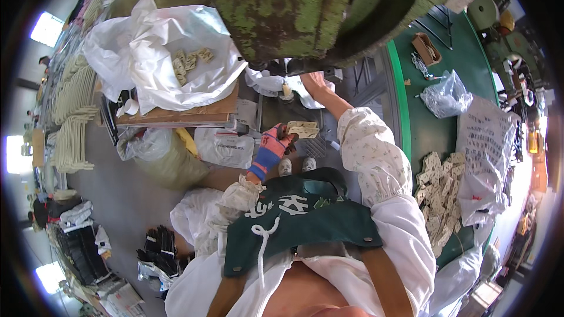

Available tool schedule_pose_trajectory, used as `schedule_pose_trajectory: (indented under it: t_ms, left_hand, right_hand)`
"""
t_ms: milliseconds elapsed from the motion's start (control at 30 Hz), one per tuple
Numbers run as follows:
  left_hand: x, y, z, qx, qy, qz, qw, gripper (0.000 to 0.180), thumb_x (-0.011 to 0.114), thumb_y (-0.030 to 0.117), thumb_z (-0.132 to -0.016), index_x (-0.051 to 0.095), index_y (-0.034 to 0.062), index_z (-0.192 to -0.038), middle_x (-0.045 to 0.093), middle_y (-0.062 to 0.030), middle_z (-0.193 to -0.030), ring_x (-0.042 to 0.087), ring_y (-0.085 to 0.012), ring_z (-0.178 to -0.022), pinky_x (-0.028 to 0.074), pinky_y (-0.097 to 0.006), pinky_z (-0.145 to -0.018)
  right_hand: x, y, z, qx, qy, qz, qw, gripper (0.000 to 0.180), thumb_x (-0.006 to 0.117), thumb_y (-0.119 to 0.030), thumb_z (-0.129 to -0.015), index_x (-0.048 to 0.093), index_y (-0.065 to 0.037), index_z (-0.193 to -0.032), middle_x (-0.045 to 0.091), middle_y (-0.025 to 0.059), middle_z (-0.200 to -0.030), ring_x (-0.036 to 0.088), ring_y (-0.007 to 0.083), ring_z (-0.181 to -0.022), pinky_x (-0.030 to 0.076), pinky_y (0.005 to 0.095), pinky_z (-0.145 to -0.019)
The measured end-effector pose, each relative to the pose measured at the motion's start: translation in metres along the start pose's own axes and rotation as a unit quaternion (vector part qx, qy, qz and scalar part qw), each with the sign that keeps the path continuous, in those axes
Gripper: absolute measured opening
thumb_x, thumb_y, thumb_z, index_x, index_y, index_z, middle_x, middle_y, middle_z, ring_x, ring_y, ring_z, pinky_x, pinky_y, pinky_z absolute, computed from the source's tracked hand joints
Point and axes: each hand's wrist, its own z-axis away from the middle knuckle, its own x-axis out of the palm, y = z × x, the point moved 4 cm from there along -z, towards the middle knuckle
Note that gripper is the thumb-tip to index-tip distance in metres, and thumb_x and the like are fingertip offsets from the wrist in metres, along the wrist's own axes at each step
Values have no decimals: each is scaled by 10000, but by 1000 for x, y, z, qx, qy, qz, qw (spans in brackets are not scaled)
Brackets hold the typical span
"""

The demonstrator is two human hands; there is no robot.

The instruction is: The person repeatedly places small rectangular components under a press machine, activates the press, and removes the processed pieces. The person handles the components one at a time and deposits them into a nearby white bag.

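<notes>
Green table (424,122) with beige plates (437,191)

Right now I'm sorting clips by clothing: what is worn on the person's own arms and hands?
The left hand wears a knit work glove, blue at the wrist and back with pinkish-red fingers. The right hand is bare. Both forearms carry loose pale sleeve covers with a small dotted print, gathered by elastic at each end, over white sleeves. A dark green apron hangs in front.

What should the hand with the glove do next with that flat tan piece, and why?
Probably carry the tan piece up toward the bare right hand under the green machine. The gloved left hand holds it just below that spot, and the right hand already reaches in there, while more such pieces wait on the green table.
</notes>
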Motion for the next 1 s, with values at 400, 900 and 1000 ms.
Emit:
schedule_pose_trajectory:
  t_ms: [400, 900, 1000]
  left_hand:
    - [-15, 33, 13, 27, 5, 213, 977, 173, 475, 60, -920, 496, 1, -1082, 647, -143, -840, 632, -208, -616, 503, -288, -507]
    - [-5, 99, 4, 72, 55, 178, 980, 177, 414, 80, -932, 511, -4, -1054, 638, -118, -804, 553, -112, -579, 454, -235, -475]
    - [-6, 119, -5, 64, 122, 69, 988, 196, 464, 177, -939, 568, 27, -1010, 635, -57, -756, 519, -66, -543, 410, -200, -461]
  right_hand:
    - [-20, 43, 20, 73, -3, -229, 971, 206, 729, -79, -649, 649, 18, -812, 659, 126, -736, 642, 192, -697, 504, 338, -637]
    - [-187, -64, 87, 41, -72, -638, 766, 107, 678, 7, -779, 639, 9, -879, 652, 49, -845, 600, 114, -790, 479, 273, -759]
    - [-186, -70, 82, 62, -95, -567, 816, 246, 694, 5, -761, 635, 28, -998, 668, 67, -903, 616, 131, -839, 501, 298, -812]
